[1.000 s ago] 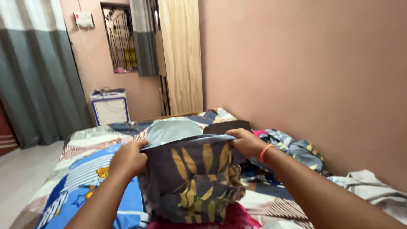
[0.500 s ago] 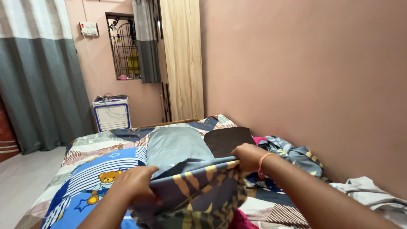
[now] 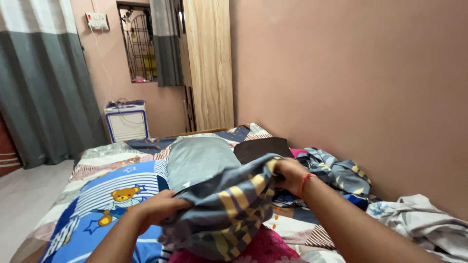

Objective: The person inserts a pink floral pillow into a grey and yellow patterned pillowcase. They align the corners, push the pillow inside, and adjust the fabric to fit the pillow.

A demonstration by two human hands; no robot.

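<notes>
**Reader:** Fingers [image 3: 168, 200] first, please. What are yours doing?

**Describer:** Your left hand [image 3: 157, 208] is curled shut on the near edge of a cover [image 3: 229, 204], a dark grey cloth with yellow leaf shapes. The fingers are tucked into the fabric, so only the knuckles and back of the hand show. Your right hand [image 3: 291, 174] is closed on the far edge, higher up and nearer the wall [image 3: 351, 83]. An orange band sits on that wrist.

**Reader:** Where is the cover, then?

**Describer:** It hangs between your two hands, above the bed [image 3: 97, 195], in the lower middle of the view. Because the right hand is higher than the left, the top edge runs on a slant and the cloth sags and bunches below it. Gripping it at two ends seems meant to keep the edge stretched out.

**Reader:** What lies under it?

**Describer:** Something bright pink [image 3: 263, 248] shows just beneath the hanging folds; I cannot tell whether the two touch. Beyond the cover lies a pale grey pillow [image 3: 197, 158], with a dark brown one [image 3: 256, 148] beside it.

**Reader:** And around you?

**Describer:** A patchwork sheet covers the bed, with a teddy bear print [image 3: 122, 195] to your left. More crumpled cloth [image 3: 341, 170] lies against the wall on your right. Further off stand a wooden wardrobe [image 3: 209, 63], a small white cooler [image 3: 126, 121] and a grey curtain [image 3: 44, 87].
</notes>
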